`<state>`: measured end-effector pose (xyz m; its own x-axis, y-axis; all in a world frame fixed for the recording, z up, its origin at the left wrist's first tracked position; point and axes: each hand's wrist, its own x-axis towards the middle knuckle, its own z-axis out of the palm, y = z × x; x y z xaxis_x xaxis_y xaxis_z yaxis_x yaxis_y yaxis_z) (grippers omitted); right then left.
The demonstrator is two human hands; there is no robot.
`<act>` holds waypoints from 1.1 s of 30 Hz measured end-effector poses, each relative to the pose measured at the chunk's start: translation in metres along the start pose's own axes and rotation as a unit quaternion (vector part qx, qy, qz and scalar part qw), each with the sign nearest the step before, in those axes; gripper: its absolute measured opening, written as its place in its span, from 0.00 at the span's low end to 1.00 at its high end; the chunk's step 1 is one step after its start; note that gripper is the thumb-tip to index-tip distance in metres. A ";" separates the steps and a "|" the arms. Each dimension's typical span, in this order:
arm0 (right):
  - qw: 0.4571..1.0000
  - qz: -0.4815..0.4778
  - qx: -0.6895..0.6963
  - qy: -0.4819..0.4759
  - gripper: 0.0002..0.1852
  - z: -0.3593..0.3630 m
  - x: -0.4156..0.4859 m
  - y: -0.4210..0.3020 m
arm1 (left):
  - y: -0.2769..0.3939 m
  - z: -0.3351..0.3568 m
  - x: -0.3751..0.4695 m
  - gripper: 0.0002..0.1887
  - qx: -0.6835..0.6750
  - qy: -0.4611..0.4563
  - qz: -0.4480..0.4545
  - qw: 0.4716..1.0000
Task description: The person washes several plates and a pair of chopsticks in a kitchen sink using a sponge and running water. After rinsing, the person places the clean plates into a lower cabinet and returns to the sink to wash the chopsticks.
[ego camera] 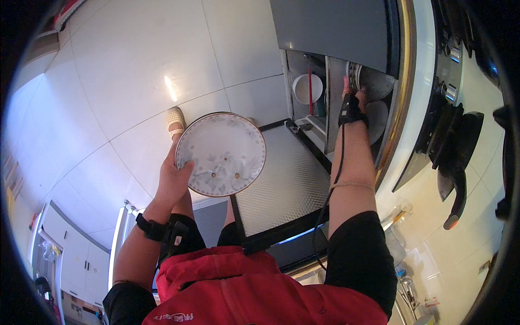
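A round white plate (pixel 223 150) with grey flower decoration and a brown rim is held before me by its left edge. My left hand (pixel 177 172) grips it, the thumb on top and the fingers hidden underneath. A second rim line shows along its upper edge, so there may be more than one plate. Inside the open cabinet, my right hand (pixel 355 99) reaches in and holds the edges of some patterned dishes (pixel 354 75); how many cannot be told. Beside that hand stand a glass lid or dish (pixel 378 83) and a pale round dish (pixel 376 118).
A framed textured-glass cabinet door (pixel 284 178) stands open between my arms. In the left compartment is a white bowl (pixel 301 89) with a red stick (pixel 310 91) across it. A grey panel (pixel 333 28) lies beyond. Black-handled pans (pixel 459 162) rest on the hob at right.
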<state>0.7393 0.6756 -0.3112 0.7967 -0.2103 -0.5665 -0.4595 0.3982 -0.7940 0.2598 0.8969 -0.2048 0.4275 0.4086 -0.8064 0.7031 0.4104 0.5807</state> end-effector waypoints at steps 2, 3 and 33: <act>0.997 0.035 0.066 0.012 0.21 -0.008 0.005 0.005 | 0.001 0.003 0.004 0.29 -0.006 -0.009 0.053 0.999; 0.994 0.044 0.087 0.049 0.21 -0.012 0.002 0.008 | 0.002 0.005 0.005 0.28 -0.012 -0.012 0.056 0.998; 0.845 0.078 -0.459 -0.263 0.22 -0.064 -0.256 0.023 | 0.052 0.087 0.044 0.31 -0.256 -0.127 0.011 0.958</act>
<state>0.4999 0.6818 -0.1985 0.6523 0.3028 -0.6948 -0.4935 -0.5260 -0.6926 0.3647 0.8655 -0.2194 0.6088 0.2365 -0.7573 0.3501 0.7765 0.5239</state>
